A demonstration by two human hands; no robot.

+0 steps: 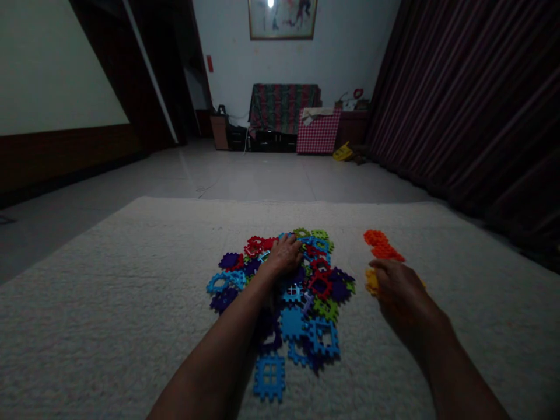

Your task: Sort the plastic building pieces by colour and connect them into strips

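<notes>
A heap of toothed, interlocking plastic building tiles (294,322) in blue, purple, red and green lies on the pale rug. On the upper part of this heap rests my left hand (286,254), fingers bent downward and slightly apart; nothing shows gripped in it. To the right, my right hand (396,283) is closed over yellow building tiles (371,282), whose edges stick out on both sides of it. The palm side and some fingertips are hidden. Just beyond that hand sits a small group of orange building tiles (385,248).
The pale rug (131,280) spreads under everything, with grey floor tiles (262,175) beyond. Against the far wall stand a low black cabinet (273,142) and a red checked cloth (318,131). A dark curtain (459,105) hangs at right; a yellow object (343,152) lies near it.
</notes>
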